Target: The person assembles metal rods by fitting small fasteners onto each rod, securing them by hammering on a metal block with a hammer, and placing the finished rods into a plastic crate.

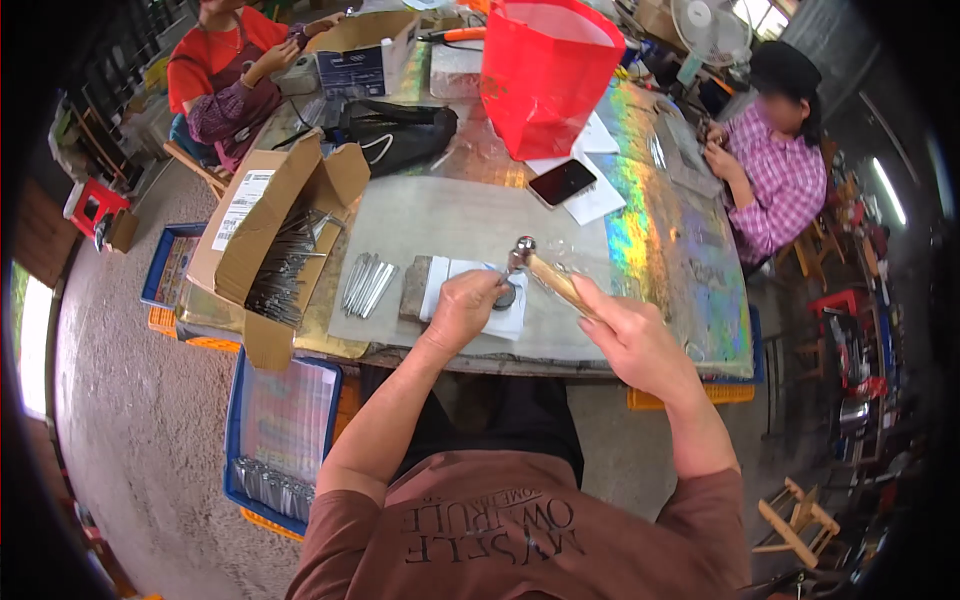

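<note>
The fingers of the right hand (640,340) are closed around the wooden handle of a hammer (558,280), whose metal head is up and to the left of that hand, just beyond the left fingertips. The fingers of the left hand (460,310) are drawn in narrow near the hammer head; it cannot be told what, if anything, is between them. Just beside the left fingertips is a dark round disc (506,296) over a white sheet (508,322). A grey block (411,290) shows at the left edge of the sheet. Left of the block, a group of thin metal rods (369,286) lies side by side on the table (690,300). Further left stands an open cardboard box (232,232) with many more metal rods inside, in disorder. Beyond the hands, a dark-screened phone (562,184) rests partly over white papers (603,203). Behind the phone stands a red bag (545,75), with a black bag (410,132) to its left. Two other people are seated at the table: one in a red top (262,32) at the far left, one in a checked shirt (782,190) at the right, each with both hands raised in front. Below the table's near left edge is a blue crate (236,425) containing bundled shiny pieces, too small to identify. A red stool (92,205) stands on the floor at far left, and a wooden stool (800,525) at lower right.
</note>
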### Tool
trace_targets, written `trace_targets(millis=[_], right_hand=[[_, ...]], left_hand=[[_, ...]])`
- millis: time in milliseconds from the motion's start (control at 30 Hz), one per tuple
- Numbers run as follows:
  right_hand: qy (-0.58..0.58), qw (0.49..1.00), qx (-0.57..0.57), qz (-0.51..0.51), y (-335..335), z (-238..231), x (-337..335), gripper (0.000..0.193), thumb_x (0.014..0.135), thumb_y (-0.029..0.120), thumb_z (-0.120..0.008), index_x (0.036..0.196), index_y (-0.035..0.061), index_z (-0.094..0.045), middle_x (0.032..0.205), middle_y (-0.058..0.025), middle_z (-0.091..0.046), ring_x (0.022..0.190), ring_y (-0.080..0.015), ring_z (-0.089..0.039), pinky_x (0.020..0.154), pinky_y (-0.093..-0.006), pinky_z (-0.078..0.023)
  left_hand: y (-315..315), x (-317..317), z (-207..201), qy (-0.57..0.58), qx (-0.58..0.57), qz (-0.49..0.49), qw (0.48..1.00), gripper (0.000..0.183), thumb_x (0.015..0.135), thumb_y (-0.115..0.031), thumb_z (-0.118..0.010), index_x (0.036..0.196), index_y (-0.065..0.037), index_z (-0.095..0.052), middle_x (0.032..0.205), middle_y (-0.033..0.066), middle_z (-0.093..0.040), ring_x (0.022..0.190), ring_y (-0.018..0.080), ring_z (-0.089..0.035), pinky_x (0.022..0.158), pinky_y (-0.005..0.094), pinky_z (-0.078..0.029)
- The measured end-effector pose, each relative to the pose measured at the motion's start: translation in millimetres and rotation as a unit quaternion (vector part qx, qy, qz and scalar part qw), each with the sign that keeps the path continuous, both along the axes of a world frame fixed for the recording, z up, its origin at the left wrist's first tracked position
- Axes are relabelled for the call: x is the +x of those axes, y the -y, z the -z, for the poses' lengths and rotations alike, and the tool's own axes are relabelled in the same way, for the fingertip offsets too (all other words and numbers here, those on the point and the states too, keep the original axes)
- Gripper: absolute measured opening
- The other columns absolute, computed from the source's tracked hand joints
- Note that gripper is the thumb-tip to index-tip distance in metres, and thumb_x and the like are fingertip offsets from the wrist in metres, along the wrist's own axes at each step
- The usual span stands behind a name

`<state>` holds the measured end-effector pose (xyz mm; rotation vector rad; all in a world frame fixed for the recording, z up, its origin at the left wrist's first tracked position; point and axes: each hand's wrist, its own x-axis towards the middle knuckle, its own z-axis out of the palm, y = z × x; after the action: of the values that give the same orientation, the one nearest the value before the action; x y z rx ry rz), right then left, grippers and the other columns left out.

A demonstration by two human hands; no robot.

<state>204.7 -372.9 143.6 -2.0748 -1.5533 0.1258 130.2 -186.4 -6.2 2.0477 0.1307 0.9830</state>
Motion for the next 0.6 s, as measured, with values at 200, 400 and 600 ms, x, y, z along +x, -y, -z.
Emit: trace_targets(millis=[200,400,600], right_hand=[[0.068,0.979,0.193,-0.023,-3.4,-46.2,-11.0,0.047,0.075,-0.003,-0.058,0.119,-0.003,-0.044,0.085,-0.0181,-0.06,0.069,-0.0219,-0.06,0.062,-0.0276,-0.046],[-0.023,0.99,0.136,0.03,1.2,10.9,-5.9,0.048,0.076,-0.001,-0.056,0.122,-0.0003,-0.042,0.076,-0.0135,-0.057,0.064,-0.0181,-0.055,0.058,-0.027,-0.043],[-0.062,0.995,0.071,0.028,4.7,11.0,-8.1,0.044,0.079,0.001,-0.055,0.121,0.003,-0.044,0.066,-0.0056,-0.053,0.054,-0.0095,-0.049,0.05,-0.0242,-0.039]], left_hand=[[-6.2,-11.9,-0.3,-0.03,-0.001,-0.009,1.0,0.01,0.07,-0.003,-0.061,0.072,-0.001,-0.051,0.064,0.0136,-0.052,0.06,0.0301,-0.051,0.053,0.0356,-0.04],[3.4,-2.5,-5.7,-0.02,0.013,-0.012,1.0,0.01,0.07,-0.003,-0.061,0.072,-0.001,-0.051,0.064,0.0134,-0.052,0.061,0.0301,-0.052,0.054,0.0359,-0.04],[-2.1,-8.0,-1.3,-0.017,0.001,-0.012,1.0,0.009,0.071,-0.004,-0.061,0.072,-0.001,-0.052,0.065,0.0131,-0.052,0.061,0.03,-0.052,0.054,0.036,-0.041]])
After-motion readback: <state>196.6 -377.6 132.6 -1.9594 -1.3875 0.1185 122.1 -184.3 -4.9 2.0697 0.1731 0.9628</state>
